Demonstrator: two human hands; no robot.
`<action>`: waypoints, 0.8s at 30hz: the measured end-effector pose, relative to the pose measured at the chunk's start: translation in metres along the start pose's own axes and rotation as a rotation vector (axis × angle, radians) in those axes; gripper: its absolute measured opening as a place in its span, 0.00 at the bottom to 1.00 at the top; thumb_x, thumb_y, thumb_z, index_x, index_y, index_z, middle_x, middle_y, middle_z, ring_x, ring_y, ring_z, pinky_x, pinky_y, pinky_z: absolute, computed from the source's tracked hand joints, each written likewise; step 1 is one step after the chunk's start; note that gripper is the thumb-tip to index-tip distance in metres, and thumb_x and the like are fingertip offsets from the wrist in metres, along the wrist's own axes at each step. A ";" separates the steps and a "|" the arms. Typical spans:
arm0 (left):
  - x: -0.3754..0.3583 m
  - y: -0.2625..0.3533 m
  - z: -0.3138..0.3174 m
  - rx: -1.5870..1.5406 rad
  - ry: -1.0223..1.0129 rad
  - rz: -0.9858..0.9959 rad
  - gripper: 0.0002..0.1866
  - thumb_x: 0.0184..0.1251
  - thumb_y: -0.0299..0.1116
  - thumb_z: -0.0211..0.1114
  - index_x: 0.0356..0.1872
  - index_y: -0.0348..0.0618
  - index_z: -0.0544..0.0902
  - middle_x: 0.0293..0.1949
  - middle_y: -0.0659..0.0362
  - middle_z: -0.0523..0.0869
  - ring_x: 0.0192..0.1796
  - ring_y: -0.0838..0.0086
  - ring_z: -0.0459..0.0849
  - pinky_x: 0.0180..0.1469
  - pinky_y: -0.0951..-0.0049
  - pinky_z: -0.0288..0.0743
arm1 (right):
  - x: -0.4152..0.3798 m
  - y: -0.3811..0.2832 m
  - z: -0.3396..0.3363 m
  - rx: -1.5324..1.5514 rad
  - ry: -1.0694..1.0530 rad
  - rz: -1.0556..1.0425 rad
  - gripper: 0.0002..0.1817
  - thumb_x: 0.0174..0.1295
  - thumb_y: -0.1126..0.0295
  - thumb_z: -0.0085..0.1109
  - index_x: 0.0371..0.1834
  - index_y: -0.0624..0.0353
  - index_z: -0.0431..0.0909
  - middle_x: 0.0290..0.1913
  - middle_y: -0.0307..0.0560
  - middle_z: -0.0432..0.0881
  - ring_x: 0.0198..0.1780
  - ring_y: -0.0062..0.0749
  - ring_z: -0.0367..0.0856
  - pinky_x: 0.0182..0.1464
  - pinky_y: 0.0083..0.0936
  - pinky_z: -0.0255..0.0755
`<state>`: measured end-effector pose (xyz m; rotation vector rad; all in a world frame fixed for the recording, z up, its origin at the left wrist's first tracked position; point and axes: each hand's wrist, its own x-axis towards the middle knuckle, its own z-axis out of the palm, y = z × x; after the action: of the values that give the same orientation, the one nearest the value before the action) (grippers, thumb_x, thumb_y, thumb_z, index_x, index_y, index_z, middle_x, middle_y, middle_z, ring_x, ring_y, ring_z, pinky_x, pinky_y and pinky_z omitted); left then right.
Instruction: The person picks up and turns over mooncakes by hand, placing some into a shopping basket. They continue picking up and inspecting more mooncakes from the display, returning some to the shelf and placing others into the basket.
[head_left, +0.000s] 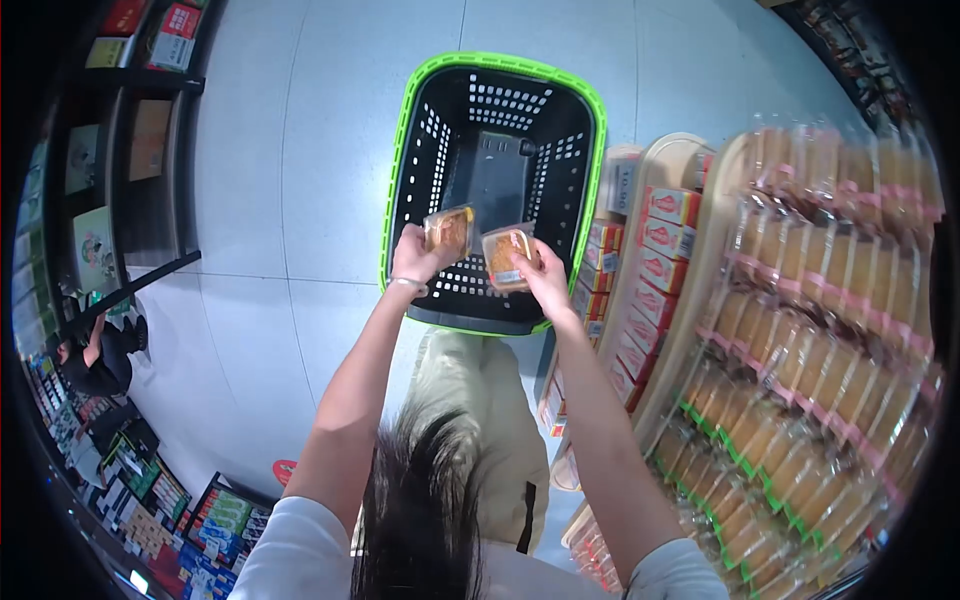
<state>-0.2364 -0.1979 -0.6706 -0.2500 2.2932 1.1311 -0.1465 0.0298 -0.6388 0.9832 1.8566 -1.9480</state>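
Dark hair (pixel 420 500) hangs low; above the green-rimmed black plastic basket's (pixel 400 160) near edge, left hand (pixel 412 258) pinches one clear snack pack (pixel 449 231), right hand (pixel 545 275) another (pixel 506 255). Fingertip grips look light — either pack could slip and miss the basket.

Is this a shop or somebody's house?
Most likely a shop, a grocery store. A green-rimmed basket stands on the floor, shelves on the right hold rows of packed food, and each hand, left and right, holds a small pack over the basket.

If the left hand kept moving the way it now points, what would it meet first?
The left hand, holding a clear pastry pack, points over the black basket with the green rim. It would probably meet the basket's inner floor first, though depth is hard to judge in this view.
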 end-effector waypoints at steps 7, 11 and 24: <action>-0.147 0.133 -0.098 -0.471 -0.184 0.005 0.12 0.56 0.27 0.67 0.36 0.39 0.72 0.29 0.56 0.83 0.32 0.78 0.81 0.35 0.75 0.76 | -0.172 -0.108 -0.043 0.377 0.004 0.036 0.23 0.59 0.69 0.59 0.59 0.59 0.69 0.49 0.38 0.78 0.50 0.19 0.74 0.52 0.18 0.66; -0.217 0.189 -0.123 -0.470 -0.379 0.049 0.09 0.56 0.25 0.66 0.34 0.42 0.74 0.32 0.61 0.83 0.34 0.82 0.80 0.39 0.80 0.73 | -0.268 -0.154 -0.056 0.483 -0.030 0.054 0.25 0.58 0.72 0.57 0.60 0.60 0.67 0.53 0.40 0.75 0.55 0.22 0.71 0.57 0.20 0.62; -0.363 0.344 -0.162 -0.396 -0.814 0.407 0.09 0.58 0.23 0.65 0.34 0.42 0.72 0.27 0.70 0.78 0.31 0.90 0.74 0.35 0.85 0.66 | -0.522 -0.256 -0.082 0.494 0.119 -0.230 0.36 0.48 0.81 0.60 0.63 0.62 0.59 0.54 0.45 0.73 0.57 0.27 0.71 0.61 0.26 0.62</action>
<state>-0.1396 -0.1370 -0.1574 0.4784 1.4154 1.5245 0.0992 0.0125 -0.1058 1.0725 1.6371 -2.6205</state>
